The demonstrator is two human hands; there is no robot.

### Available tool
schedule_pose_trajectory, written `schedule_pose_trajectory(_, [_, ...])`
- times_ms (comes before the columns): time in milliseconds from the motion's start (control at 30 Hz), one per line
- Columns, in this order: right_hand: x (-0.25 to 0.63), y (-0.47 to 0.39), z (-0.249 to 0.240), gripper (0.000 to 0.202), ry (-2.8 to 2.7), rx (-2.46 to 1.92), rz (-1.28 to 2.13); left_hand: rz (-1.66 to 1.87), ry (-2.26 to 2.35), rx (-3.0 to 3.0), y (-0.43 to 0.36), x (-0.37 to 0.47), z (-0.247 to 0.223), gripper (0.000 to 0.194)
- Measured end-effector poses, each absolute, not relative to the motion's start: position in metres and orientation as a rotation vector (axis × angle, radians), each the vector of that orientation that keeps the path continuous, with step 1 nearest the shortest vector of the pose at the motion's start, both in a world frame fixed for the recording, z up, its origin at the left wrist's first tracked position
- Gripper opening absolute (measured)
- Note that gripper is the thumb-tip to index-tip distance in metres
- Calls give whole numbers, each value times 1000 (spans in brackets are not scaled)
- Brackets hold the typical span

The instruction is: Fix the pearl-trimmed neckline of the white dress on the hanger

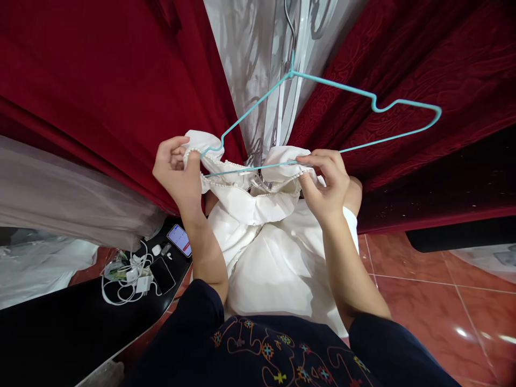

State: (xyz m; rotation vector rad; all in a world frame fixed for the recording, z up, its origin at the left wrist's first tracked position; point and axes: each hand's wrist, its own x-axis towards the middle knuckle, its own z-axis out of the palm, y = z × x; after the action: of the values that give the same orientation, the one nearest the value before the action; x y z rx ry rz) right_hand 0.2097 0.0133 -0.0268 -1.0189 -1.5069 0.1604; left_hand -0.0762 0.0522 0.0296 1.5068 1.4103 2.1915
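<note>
A white dress [282, 258] with pearl-like beads along its neckline hangs down in front of me. My left hand [177, 166] pinches the dress at its left shoulder, where the left end of a light blue hanger [258, 102] sits inside the fabric. On the other side, my right hand [324, 180] grips the beaded edge near the right sleeve, close to the hanger's lower bar. The hanger's right arm sticks out bare beyond my right hand. Its hook reaches up to the top of the view.
Dark red curtains [113, 70] hang on both sides, with sheer white fabric [250, 48] between them. At the lower left, a black bench [52, 328] carries a lit phone [179, 239], a dark phone [162, 275] and tangled white cables [121, 287]. Red tiles [415, 301] cover the floor.
</note>
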Motion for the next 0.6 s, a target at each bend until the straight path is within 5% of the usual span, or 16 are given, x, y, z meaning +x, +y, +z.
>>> schedule_pose_trajectory(233, [205, 14, -34, 23, -1488, -1057, 133, 1902, 1413, 1677, 62, -46, 37, 20])
schedule_pose_trajectory(467, [205, 22, -38, 22, -1490, -1055, 139, 2145, 1074, 1676, 34, -27, 24, 13])
schedule_pose_trajectory(600, [202, 24, -41, 23, -1495, -1009, 171, 1709, 999, 1629, 19, -26, 8, 11])
